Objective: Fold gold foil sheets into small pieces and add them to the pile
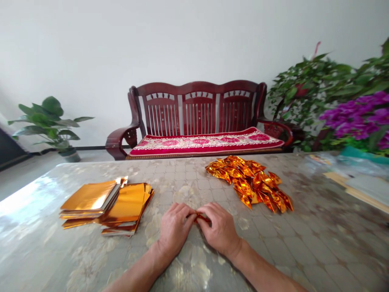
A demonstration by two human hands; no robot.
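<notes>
Both hands meet at the middle of the table, pinching a small piece of folded gold foil paper (203,219) between them. My left hand (176,225) grips its left end with thumb and fingers. On the other end, my right hand (220,227) is closed, its fingers covering much of the piece. Off to the left lie stacks of flat gold foil sheets (127,200), some overlapping and a bit uneven. Beyond my right hand sits a heap of folded gold foil pieces (246,178) with pointed ends.
A patterned cover lies over the table (291,251). At its right edge are plastic bags and papers (361,178), near purple flowers (361,115). Behind the table stands a dark red wooden bench (199,105) with a red floral mat. A potted plant (51,121) stands at the left.
</notes>
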